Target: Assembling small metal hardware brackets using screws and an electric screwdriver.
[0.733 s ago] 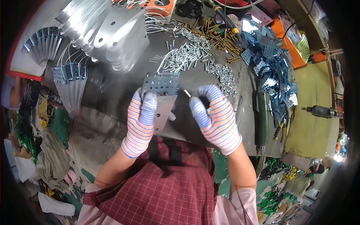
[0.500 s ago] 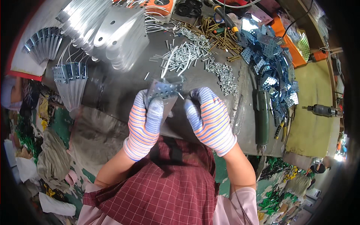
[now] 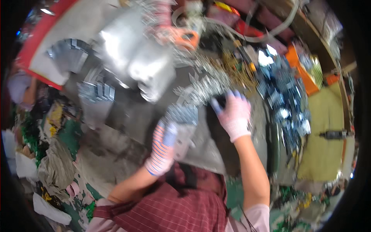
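The picture is blurred. My left hand [image 3: 164, 145], in a striped knit glove, is closed on a perforated metal bracket [image 3: 182, 115] with a flat metal plate [image 3: 184, 140] below it, both held above the bench. A bolt in the bracket cannot be made out. My right hand [image 3: 235, 116], gloved too, reaches forward beside the pile of silver screws [image 3: 206, 89]. Its thumb and fingers are apart, and nothing shows between them. The small nuts are hidden at or under this hand.
Shiny metal plates [image 3: 135, 58] are stacked at the far left, with fanned bracketed pieces [image 3: 96, 91] beside them. Long brass-coloured screws [image 3: 235, 65] lie behind the right hand. Loose blue-grey brackets [image 3: 284, 89] are heaped at the right, near a green power screwdriver [image 3: 273, 149].
My right hand has moved away from the bracket, forward and right to the small hardware. My left hand keeps the bracket and is lower in the picture. The whole view has shifted.
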The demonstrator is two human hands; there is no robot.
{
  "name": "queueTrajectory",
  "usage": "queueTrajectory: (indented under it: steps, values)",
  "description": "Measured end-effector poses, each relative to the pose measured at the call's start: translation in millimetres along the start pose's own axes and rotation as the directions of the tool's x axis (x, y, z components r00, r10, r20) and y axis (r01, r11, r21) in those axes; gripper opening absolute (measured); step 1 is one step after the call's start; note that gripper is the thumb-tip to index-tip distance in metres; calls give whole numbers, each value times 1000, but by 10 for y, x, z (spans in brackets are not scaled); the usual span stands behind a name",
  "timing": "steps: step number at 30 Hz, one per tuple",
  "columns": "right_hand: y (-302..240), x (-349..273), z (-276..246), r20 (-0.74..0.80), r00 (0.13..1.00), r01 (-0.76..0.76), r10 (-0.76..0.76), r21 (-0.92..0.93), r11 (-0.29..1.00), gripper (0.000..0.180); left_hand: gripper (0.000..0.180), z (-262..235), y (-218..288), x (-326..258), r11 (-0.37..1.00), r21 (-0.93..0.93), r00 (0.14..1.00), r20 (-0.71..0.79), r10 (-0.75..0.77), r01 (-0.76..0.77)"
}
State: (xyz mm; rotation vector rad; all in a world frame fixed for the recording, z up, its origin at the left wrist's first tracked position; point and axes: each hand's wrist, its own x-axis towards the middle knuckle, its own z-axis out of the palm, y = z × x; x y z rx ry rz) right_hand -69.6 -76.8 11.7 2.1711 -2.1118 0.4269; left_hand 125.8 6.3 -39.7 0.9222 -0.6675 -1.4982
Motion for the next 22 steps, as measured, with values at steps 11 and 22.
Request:
queueTrajectory:
  steps: [11, 22]
  values:
    - [126, -60, 111, 8, 999, 43, -43, -116, 992, 27, 35, -65, -116, -63, 998, 13, 998, 15, -56, 56]
    - [-336, -767, -638, -2, 992, 82, -126, 767, 636, 15, 35, 344, 127, -214, 754, 656, 968, 197, -158, -10]
